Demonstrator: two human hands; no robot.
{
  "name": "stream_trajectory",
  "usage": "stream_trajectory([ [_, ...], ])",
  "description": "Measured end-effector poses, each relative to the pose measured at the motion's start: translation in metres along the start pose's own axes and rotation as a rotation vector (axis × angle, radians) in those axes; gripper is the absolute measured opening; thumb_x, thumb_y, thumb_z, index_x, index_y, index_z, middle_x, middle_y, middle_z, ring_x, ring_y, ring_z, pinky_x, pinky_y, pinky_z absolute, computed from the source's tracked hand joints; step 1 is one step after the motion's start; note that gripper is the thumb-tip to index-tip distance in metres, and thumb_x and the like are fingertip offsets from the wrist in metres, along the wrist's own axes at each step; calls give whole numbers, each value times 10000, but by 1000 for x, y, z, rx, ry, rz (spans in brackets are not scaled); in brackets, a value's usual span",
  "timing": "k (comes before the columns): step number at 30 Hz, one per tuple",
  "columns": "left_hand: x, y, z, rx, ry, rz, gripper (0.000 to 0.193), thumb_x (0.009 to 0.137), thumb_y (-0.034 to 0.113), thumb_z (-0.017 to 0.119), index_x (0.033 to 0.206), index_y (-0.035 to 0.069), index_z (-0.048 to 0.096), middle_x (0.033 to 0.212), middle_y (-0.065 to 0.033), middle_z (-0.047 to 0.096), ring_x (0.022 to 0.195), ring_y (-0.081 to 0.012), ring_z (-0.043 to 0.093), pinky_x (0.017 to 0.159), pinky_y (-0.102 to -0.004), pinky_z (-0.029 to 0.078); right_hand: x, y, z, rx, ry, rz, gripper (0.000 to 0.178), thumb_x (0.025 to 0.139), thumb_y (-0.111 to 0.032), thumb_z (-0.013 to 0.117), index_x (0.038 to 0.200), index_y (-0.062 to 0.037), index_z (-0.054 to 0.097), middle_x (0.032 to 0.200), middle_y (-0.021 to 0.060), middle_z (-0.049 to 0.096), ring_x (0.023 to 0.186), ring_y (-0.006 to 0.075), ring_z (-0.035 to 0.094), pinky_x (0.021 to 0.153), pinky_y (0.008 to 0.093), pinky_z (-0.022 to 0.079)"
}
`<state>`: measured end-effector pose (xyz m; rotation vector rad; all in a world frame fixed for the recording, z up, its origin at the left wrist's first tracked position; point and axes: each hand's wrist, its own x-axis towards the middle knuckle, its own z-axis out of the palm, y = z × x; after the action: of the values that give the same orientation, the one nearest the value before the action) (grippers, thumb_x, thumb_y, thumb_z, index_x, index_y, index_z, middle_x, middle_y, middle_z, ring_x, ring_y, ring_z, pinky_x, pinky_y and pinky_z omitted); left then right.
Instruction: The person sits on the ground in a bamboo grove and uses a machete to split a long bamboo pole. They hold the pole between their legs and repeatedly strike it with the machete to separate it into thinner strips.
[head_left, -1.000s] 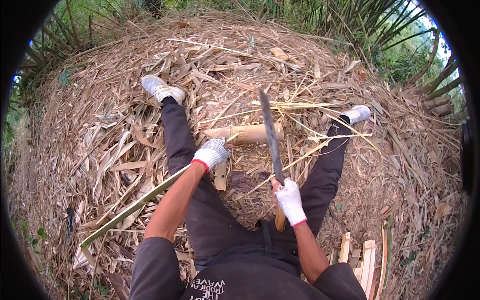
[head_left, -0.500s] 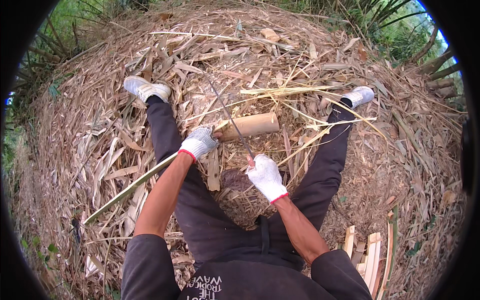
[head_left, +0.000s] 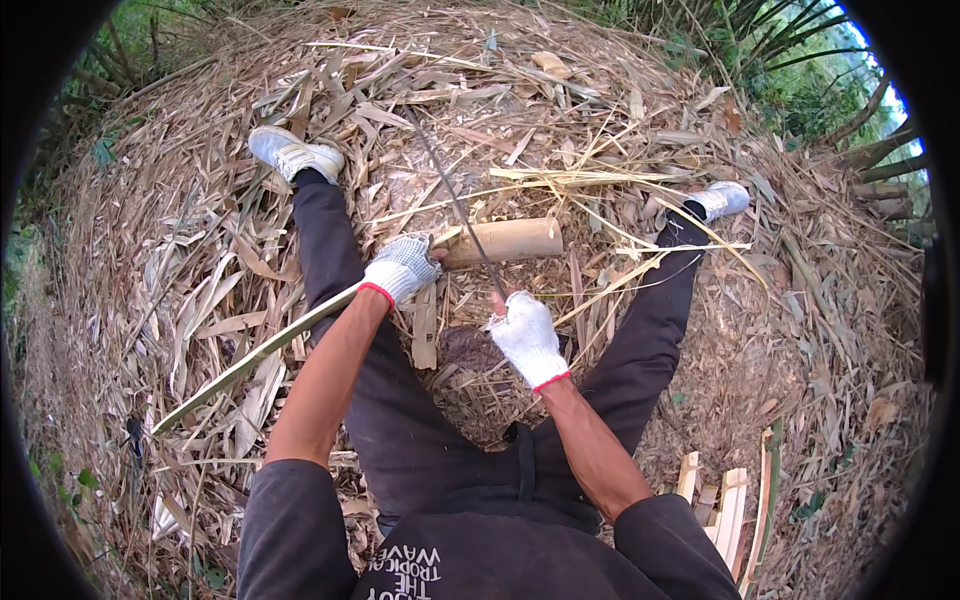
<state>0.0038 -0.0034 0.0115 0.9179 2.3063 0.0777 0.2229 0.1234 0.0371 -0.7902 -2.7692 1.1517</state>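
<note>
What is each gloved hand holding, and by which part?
The left hand grips a long bamboo strip near its far end; the right hand holds a long-bladed knife at its near end, handle hidden.

Open-air work spot at the edge of what looks like a bamboo grove.
We are outdoors: beneath us spreads a thick litter of dry leaves (head_left: 215,288), with pale thin strips (head_left: 570,178) strewn over it and split lengths (head_left: 734,492) lying at lower right. Along the far edge we see green foliage (head_left: 815,115) and thick stems (head_left: 878,152), with bright sky (head_left: 893,97) showing through.
</note>
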Motion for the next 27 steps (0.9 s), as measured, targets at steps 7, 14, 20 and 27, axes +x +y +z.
stream_trajectory([
  [7,-2,5,-6,20,-3,-20,441,942,390,592,1093,-15,682,1096,-273,684,1039,-411,664,922,-475,514,2,-11,-14,-41,-92,38,322,980,-269,549,875,3,687,824,251,662,804,431,660,729,514,522],
  [14,0,3,-1,37,-3,-24,475,970,448,557,1091,7,686,1140,-263,675,1079,-411,646,937,-474,505,1,5,6,-80,-39,-15,318,981,-272,567,891,9,686,793,258,670,791,445,668,708,506,541],
  [20,-4,7,-6,23,-12,-28,524,983,485,533,1070,-9,684,1059,-279,688,1039,-425,658,913,-486,508,-3,2,-5,-52,-121,50,343,989,-286,551,874,13,676,832,264,666,811,443,661,731,510,532],
  [27,-5,7,-6,25,-6,-35,521,965,463,564,1079,-30,689,1061,-295,686,1022,-420,669,902,-479,517,4,-17,-4,0,74,-36,339,982,-288,556,855,8,662,804,260,661,778,446,657,718,531,522],
])
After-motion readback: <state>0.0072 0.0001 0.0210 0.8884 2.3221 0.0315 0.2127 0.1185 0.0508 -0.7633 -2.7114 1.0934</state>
